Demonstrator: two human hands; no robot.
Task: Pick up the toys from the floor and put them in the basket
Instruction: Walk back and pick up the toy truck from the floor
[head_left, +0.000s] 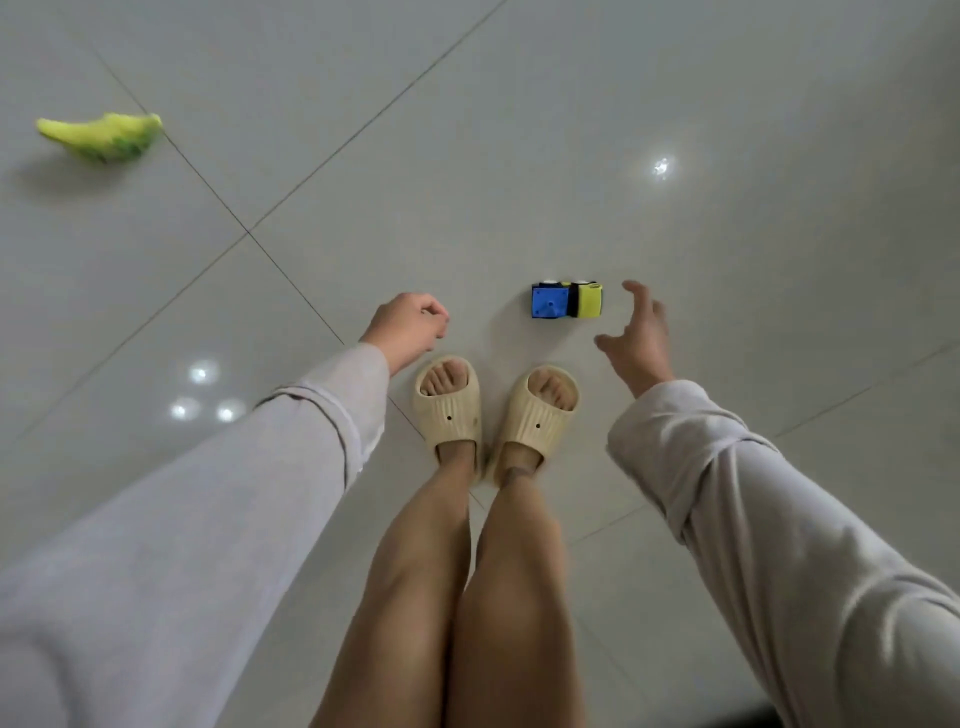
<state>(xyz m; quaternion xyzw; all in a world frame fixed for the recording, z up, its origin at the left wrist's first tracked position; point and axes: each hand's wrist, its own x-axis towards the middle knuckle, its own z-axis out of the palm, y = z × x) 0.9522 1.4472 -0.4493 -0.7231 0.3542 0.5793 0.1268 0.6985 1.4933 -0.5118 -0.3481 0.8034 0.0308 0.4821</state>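
A small blue and yellow toy truck (567, 300) lies on its side on the pale tiled floor, just ahead of my feet. My right hand (638, 338) hangs open beside it on the right, fingers spread, a short gap from the yellow end. My left hand (408, 326) is curled shut with nothing in it, to the left of the truck and above my left slipper. A yellow-green plush toy (104, 136) lies far off at the upper left. No basket is in view.
My two feet in cream slippers (496, 415) stand together right below the truck. Grey tile seams cross the glossy floor (519, 130), and ceiling lights reflect in it at left and upper right.
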